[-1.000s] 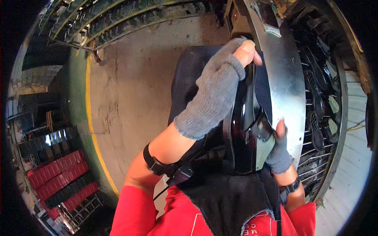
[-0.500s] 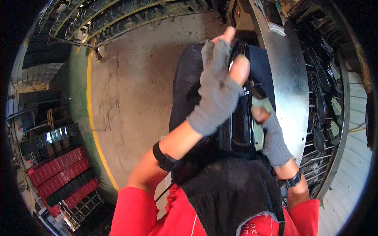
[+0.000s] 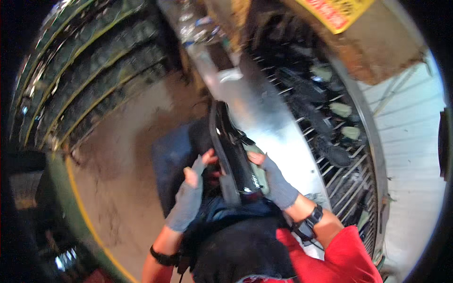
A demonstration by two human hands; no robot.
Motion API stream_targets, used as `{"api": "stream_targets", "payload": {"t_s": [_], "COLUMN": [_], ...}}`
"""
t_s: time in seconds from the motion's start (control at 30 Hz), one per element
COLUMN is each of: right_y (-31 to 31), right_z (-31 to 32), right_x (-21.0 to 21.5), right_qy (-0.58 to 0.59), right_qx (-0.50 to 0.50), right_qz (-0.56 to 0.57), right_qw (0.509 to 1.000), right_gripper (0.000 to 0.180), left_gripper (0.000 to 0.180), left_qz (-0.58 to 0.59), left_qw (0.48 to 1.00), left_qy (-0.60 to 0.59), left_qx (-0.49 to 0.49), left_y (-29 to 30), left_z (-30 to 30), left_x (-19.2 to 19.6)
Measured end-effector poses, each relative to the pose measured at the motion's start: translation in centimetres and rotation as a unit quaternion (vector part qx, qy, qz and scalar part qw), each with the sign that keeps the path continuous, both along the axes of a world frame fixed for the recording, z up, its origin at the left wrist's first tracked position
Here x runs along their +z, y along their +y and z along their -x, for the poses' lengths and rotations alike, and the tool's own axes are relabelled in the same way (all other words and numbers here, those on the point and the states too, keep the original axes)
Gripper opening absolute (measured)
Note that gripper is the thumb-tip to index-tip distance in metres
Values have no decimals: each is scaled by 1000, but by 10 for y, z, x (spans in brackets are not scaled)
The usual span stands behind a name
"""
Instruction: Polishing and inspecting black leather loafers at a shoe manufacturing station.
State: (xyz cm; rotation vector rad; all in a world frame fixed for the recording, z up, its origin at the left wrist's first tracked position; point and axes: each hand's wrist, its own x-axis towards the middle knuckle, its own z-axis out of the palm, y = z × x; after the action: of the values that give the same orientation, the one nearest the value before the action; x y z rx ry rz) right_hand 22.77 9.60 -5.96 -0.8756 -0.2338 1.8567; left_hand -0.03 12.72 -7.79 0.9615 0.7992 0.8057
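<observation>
**Black glossy part held edge-up between two gloved hands**

Black glossy part (image 3: 234, 155), long, narrow and shiny like moulded plastic, is held on edge in front of the body, just beside a sheet-metal bench edge (image 3: 264, 113). It is steadied from both sides: the left hand (image 3: 191, 195) is laid against its left face with fingers loosely spread, and the right hand (image 3: 276, 181) is curled around its right edge. Grey knitted fingerless gloves are worn. A handling or fitting step appears to be in hand; a firm two-sided grip seems needed next. Beyond the bench, a wire rack (image 3: 330, 137) with dark parts is seen above a stained concrete floor (image 3: 118, 155).
</observation>
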Motion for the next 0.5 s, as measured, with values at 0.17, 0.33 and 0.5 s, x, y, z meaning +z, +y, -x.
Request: {"api": "stream_targets", "payload": {"t_s": [0.17,0.33,0.5], "right_y": [-120,-262,-267], "right_z": [-185,-326,-307], "right_x": [-11,-22,-16], "right_qy": [-419,-698,-892], "right_qx": [-191,-265,23], "right_qz": [14,271,308], "right_qw": [887,608,329], "right_gripper": [46,40,64], "left_gripper": [65,48,48], "left_qz": [20,14,19], "left_qw": [999,998,994], "left_qy": [37,66,107], "left_qx": [-21,18,20], "left_y": [8,-1,8], "left_z": [3,4,2], "left_x": [-20,-37,-52]}}
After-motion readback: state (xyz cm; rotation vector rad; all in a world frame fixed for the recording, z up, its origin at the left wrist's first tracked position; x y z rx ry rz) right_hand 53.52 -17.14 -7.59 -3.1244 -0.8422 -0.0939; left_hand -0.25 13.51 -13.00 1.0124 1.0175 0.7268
